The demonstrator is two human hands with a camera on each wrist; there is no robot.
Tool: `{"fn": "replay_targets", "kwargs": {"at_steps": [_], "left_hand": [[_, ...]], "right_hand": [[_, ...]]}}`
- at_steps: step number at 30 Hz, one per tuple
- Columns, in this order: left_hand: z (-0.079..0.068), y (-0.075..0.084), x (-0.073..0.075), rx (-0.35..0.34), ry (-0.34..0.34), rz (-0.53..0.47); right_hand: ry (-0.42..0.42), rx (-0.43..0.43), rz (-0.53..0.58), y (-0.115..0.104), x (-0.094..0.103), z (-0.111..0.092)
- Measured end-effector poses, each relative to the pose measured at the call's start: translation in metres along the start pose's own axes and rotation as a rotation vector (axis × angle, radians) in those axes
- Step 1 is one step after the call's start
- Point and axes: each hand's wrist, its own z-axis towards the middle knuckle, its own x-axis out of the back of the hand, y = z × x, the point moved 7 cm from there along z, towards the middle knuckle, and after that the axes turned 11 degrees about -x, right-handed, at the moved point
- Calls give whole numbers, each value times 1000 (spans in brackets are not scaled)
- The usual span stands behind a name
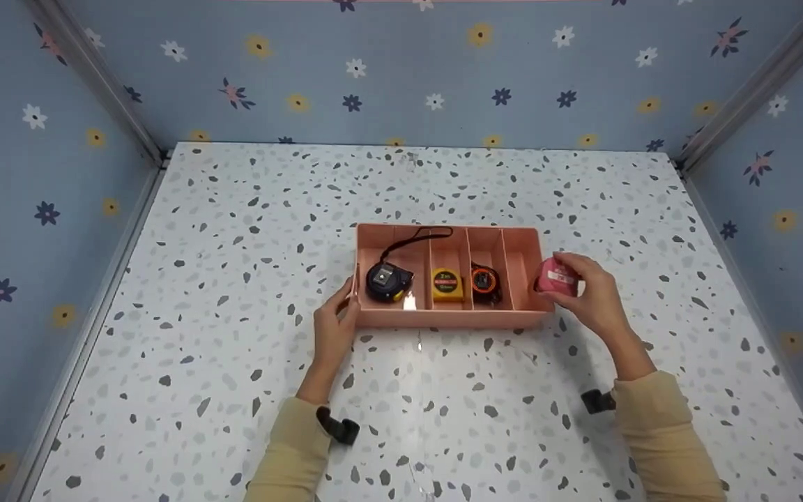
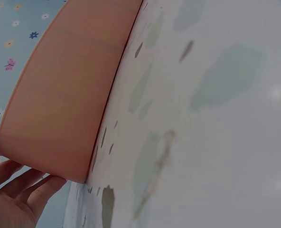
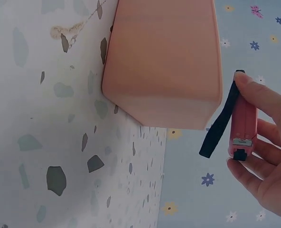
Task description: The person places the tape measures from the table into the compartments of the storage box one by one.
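Note:
A pink organizer box (image 1: 452, 319) with dividers sits on the table, its open top facing up. My left hand (image 1: 335, 328) holds the box's left end, fingers along the end wall and thumb near the rim. In the left wrist view those fingers (image 2: 41, 190) lie against the end of the box. My right hand (image 1: 593, 293) grips a pink tape measure (image 1: 557, 277) by the box's right end, overlapping its rim in the head view. A dark strap (image 3: 221, 121) hangs from the tape measure in the right wrist view.
Inside the box, a black tape measure (image 1: 387, 281) with a wrist loop lies in the wide left compartment. A yellow one (image 1: 447, 285) and a black-and-orange one (image 1: 485, 281) fill the middle compartments. Flower-patterned panels (image 1: 401, 77) border the speckled table (image 1: 248, 230).

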Motion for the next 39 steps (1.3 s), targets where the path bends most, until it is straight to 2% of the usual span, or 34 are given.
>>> {"fn": "replay_targets", "kwargs": {"at_steps": [16,23,25,31,39], "left_hand": [[0,-3,0,33,3,6],[-1,-36,-4,44,-8,-26],[-1,-39,-4,45,-8,-19],[-2,-40,-4,39,0,1],[-1,-40,-5,42,-6,-21]], "right_hand": [[-85,13,22,-10,-18,3],[-94,50,14,-14,-22,6],[-100,54,11,-15,-23,6],[-120,65,18,-16,-28,8],[-137,84,22,-17,-33,9]]}}
